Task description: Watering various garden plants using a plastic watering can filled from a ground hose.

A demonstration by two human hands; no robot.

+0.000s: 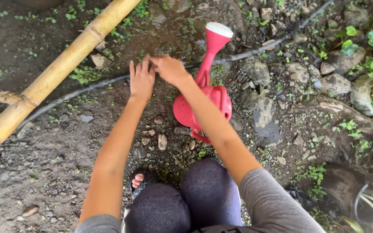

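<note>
Red watering can (pixel 203 103) stands untouched; left hand (pixel 142 80) spread flat, right hand (pixel 169 69) loosely open, both empty.

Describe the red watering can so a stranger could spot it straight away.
Start at the long bamboo pole on the dirt, then look right past the two hands. The watering can stands on the stones under the right hand, the only bright red plastic thing, with a white-tipped spout.

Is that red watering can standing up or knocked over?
Upright. The red watering can sits on its base on the stony ground, spout rising away from the person. Neither hand grips it.
</note>
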